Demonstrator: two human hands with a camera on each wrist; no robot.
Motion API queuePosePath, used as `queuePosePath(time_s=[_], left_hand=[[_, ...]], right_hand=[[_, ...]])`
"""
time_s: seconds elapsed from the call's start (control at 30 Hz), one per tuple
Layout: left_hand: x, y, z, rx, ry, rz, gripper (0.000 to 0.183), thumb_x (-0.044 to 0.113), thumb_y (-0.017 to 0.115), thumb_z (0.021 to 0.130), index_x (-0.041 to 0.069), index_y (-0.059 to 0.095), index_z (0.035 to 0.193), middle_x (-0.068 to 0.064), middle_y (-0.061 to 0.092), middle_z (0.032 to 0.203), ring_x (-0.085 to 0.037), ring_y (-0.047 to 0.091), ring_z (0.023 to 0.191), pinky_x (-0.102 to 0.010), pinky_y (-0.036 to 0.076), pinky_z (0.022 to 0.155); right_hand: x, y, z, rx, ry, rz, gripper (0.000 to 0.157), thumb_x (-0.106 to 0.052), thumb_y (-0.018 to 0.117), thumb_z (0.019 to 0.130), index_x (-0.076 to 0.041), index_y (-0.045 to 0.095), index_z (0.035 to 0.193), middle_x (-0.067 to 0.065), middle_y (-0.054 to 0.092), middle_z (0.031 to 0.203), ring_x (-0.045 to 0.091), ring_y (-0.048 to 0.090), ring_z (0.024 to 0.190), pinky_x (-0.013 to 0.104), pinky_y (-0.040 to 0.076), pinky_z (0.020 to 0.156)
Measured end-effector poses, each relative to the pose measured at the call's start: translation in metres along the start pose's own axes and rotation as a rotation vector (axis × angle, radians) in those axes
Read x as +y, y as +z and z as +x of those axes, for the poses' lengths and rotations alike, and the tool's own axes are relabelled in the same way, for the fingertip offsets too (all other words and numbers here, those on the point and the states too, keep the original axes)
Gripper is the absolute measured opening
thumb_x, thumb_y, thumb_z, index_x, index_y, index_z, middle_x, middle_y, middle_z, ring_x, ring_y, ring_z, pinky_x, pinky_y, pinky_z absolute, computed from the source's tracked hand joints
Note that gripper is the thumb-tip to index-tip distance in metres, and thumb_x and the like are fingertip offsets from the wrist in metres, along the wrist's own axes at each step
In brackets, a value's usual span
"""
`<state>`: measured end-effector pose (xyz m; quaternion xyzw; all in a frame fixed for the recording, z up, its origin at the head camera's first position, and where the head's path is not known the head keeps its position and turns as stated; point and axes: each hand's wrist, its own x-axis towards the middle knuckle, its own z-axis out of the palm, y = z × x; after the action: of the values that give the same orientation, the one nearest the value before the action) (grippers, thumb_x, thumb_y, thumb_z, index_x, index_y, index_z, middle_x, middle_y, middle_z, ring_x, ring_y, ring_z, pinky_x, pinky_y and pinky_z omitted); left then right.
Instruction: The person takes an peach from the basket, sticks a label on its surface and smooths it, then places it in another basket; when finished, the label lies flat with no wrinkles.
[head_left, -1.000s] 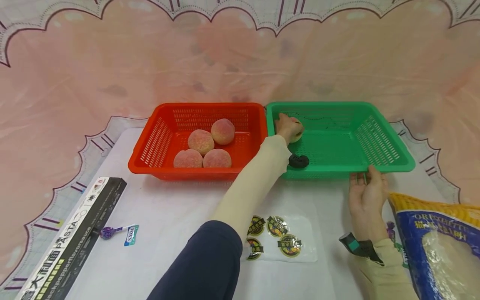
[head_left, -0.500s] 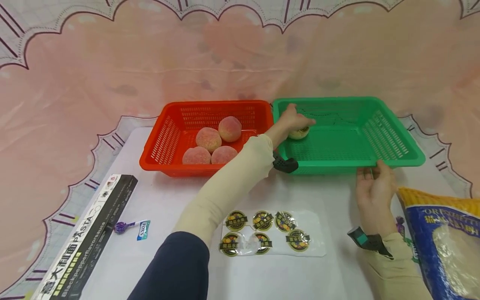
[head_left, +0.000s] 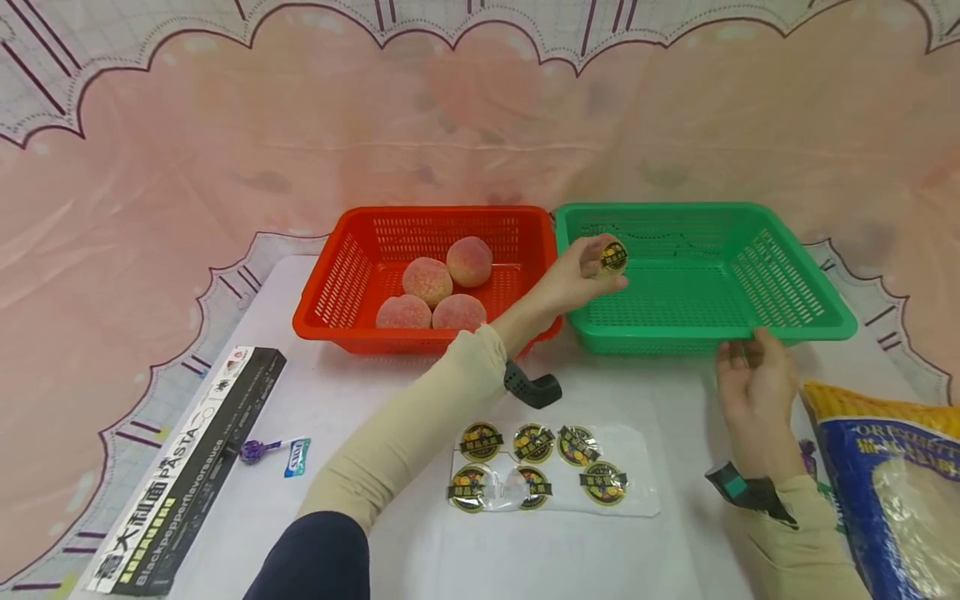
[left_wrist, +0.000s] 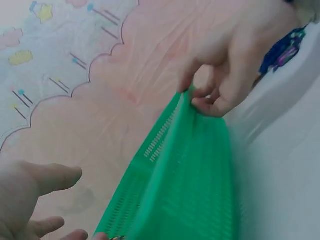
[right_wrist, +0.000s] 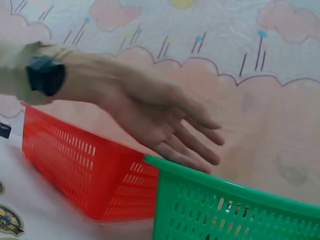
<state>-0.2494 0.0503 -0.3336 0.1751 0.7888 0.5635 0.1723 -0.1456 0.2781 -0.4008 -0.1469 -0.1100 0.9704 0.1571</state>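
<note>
Over the left end of the green basket (head_left: 697,335), my left hand (head_left: 585,271) has its fingers spread and relaxed. Beyond it in the head view shows a round black-and-gold sticker (head_left: 614,257) on a peach that the fingers mostly hide. The right wrist view has the same left hand (right_wrist: 155,115) above the green rim, palm visible and nothing in its grasp. My right hand (head_left: 757,392) pinches the front rim of the green basket near its right corner. In the left wrist view, thumb and fingers of that right hand (left_wrist: 227,75) close on the rim.
Left of the green basket stands a red basket (head_left: 345,333) with several peaches (head_left: 427,281). A sheet of round stickers (head_left: 637,492) lies in front. A long pasta box (head_left: 195,467) and a purple lollipop (head_left: 257,451) are at left, a blue-and-yellow bag (head_left: 892,492) at right.
My left hand has let go of the peach in the green basket and drawn back leftward, fingers opening. The right hand stays at the basket rim. The head view has shifted slightly.
</note>
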Motion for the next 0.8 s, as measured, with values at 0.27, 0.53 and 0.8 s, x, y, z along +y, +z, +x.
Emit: queuePosePath(time_s=[0.27, 0.53, 0.8], left_hand=[[-0.004, -0.018, -0.057, -0.076, 0.08, -0.144, 0.059, 0.022, 0.059, 0.085, 0.018, 0.03, 0.135, -0.002, 0.034, 0.139, -0.018, 0.042, 0.124, -0.031, 0.042, 0.096], [-0.047, -0.032, -0.089, -0.085, 0.175, -0.359, 0.042, 0.019, 0.058, 0.085, 0.013, 0.046, 0.125, -0.009, 0.052, 0.125, -0.018, 0.057, 0.107, -0.023, 0.048, 0.079], [-0.086, -0.035, -0.131, 0.112, 0.079, -0.634, 0.028, 0.025, 0.057, 0.086, 0.008, 0.054, 0.107, -0.006, 0.062, 0.099, -0.02, 0.061, 0.093, -0.034, 0.048, 0.084]], right_hand=[[0.005, -0.001, -0.011, 0.052, 0.004, -0.204, 0.022, -0.007, 0.062, 0.081, -0.009, 0.047, 0.097, 0.005, 0.044, 0.078, 0.019, 0.044, 0.073, 0.031, 0.041, 0.062], [0.021, 0.004, -0.03, -0.132, -0.18, -0.346, 0.013, -0.008, 0.055, 0.086, -0.006, 0.044, 0.093, 0.007, 0.047, 0.074, 0.019, 0.042, 0.067, 0.03, 0.037, 0.057], [0.046, 0.029, -0.041, -0.434, -0.276, -0.477, 0.01, 0.005, 0.049, 0.086, 0.0, 0.045, 0.093, 0.011, 0.05, 0.08, 0.021, 0.052, 0.07, 0.027, 0.046, 0.059]])
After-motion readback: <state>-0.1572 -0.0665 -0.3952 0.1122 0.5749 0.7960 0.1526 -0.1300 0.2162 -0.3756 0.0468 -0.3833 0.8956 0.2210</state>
